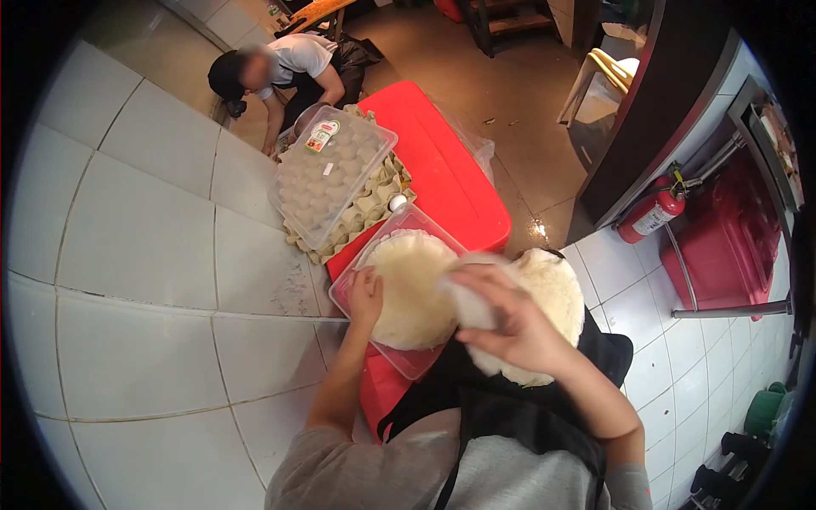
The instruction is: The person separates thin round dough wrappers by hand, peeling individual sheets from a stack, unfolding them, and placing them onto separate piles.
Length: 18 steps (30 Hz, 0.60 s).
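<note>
A round, pale, flat dough sheet (412, 297) lies in a clear plastic container (411, 364), on the red lid. My left hand (367, 299) rests at the dough's left edge, its fingers stretched along the rim. To the right, my right hand (518, 327) is closed on a thin white thing (472, 308), smeared by motion; whether it is paper, plastic or cloth I cannot make out. Behind that hand, a second pale dough round (554, 293) with an uneven edge lies over my lap, partly covered by the hand and wrist.
Beyond the container, a clear plastic lid (336, 174) lies on egg trays (374, 204), with a white egg (397, 202) beside it. These sit on a large red lid (442, 170). A co-worker (302, 64) crouches past them. A fire extinguisher (653, 212) stands right; a tiled wall (136, 221) runs left.
</note>
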### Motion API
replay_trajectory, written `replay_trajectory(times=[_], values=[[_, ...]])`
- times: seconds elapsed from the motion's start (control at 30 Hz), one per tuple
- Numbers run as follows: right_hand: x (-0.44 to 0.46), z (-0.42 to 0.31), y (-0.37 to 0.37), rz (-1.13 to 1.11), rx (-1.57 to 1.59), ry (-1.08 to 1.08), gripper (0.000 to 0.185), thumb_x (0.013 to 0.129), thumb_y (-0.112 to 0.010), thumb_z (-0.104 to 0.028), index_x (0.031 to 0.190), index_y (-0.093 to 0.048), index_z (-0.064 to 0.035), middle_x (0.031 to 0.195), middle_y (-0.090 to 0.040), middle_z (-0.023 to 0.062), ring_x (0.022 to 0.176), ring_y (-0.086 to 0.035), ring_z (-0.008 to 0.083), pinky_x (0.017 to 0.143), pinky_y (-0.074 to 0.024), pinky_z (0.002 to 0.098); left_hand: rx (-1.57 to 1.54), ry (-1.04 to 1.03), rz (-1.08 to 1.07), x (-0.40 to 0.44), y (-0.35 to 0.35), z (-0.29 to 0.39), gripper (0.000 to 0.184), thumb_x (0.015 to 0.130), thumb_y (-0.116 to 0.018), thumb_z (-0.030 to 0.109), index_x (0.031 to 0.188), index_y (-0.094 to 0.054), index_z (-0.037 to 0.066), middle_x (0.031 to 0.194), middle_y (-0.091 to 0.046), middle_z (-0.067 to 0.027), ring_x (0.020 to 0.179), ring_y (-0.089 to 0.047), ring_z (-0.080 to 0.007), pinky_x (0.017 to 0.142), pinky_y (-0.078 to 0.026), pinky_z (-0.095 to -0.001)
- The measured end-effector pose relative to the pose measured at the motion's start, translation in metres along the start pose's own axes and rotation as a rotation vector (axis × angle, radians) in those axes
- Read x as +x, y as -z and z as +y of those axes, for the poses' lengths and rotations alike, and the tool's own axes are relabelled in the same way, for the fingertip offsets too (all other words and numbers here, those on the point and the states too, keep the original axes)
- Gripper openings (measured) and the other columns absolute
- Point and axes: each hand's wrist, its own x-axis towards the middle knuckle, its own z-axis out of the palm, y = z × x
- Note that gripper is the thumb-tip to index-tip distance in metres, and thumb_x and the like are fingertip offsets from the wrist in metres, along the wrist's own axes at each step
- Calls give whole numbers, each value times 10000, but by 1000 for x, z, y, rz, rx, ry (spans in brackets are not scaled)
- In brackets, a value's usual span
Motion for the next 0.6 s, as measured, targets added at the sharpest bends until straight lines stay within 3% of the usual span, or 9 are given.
replay_trajectory(times=[0.03, 0.13, 0.17, 0.27, 0.37, 0.43, 0.5, 0.57, 0.6], values=[[11, -1, -11, -25, 133, -4, 649, 713, -703, 6, 1319, -478, -52, 1271, -483, 134, 1233, -445, 274, 1048, -321, 359, -263, 190, -145, 0, -3, 9, 526, 880, -586, 434, 1258, -516, 74, 1262, -547, -170, 1143, -523, -318, 966, -404, -439], [41, 23, -31, 18, 306, 15, 648, 756, -704, 7, 1350, -447, -31, 1323, -446, 105, 1268, -394, 239, 1071, -279, 340, -871, 513, -363, -6, -8, 23, 560, 883, -563, 460, 1278, -500, 68, 1286, -529, -160, 1168, -503, -307, 986, -388, -432], [48, 40, -36, 69, 256, 37, 677, 732, -707, -6, 1354, -443, -53, 1316, -452, 132, 1236, -440, 259, 1045, -322, 343, -976, 543, -372, -9, -5, 22, 571, 884, -556, 469, 1284, -494, 66, 1294, -523, -157, 1177, -497, -304, 993, -382, -429], [57, 100, -48, 19, 344, -105, 696, 763, -682, 28, 1388, -381, -28, 1347, -412, 118, 1162, -491, 199, 968, -404, 310, -1236, 640, -362, -18, 8, 12, 605, 887, -533, 495, 1304, -477, 60, 1318, -506, -148, 1202, -477, -293, 1013, -366, -422], [51, 144, -58, -63, 336, -498, 777, 687, -707, -7, 1388, -373, -35, 1374, -392, 144, 1239, -439, 278, 1018, -374, 318, -1398, 675, -322, -18, 22, -2, 639, 889, -511, 522, 1323, -461, 54, 1342, -488, -138, 1228, -456, -282, 1033, -350, -414], [42, 181, -73, -131, 94, -489, 783, 671, -704, -23, 1380, -372, -15, 1392, -372, 164, 1215, -465, 298, 1008, -396, 333, -1458, 672, -331, -18, 26, -10, 663, 891, -496, 539, 1336, -450, 50, 1359, -477, -132, 1245, -443, -274, 1046, -339, -409], [33, 204, -87, -162, -30, -529, 781, 680, -689, -23, 1385, -353, -3, 1390, -365, 175, 1071, -530, 283, 871, -449, 331, -1523, 649, -367, -19, 28, -15, 686, 893, -481, 557, 1349, -438, 46, 1375, -465, -126, 1262, -430, -267, 1060, -329, -404], [29, 214, -98, -155, -38, -614, 771, 713, -661, -8, 1402, -317, 3, 1371, -372, 175, 807, -633, 233, 608, -534, 312, -1591, 609, -430, -20, 29, -20, 693, 891, -486, 546, 1360, -426, 39, 1382, -461, -120, 1262, -433, -262, 1065, -329, -396], [30, 215, -98, -147, -60, -571, 759, 714, -664, -22, 1394, -328, 10, 1359, -388, 183, 819, -634, 245, 635, -534, 321, -1627, 591, -463, -18, 31, -15, 689, 889, -499, 527, 1364, -419, 34, 1381, -462, -117, 1253, -444, -261, 1062, -334, -391]])
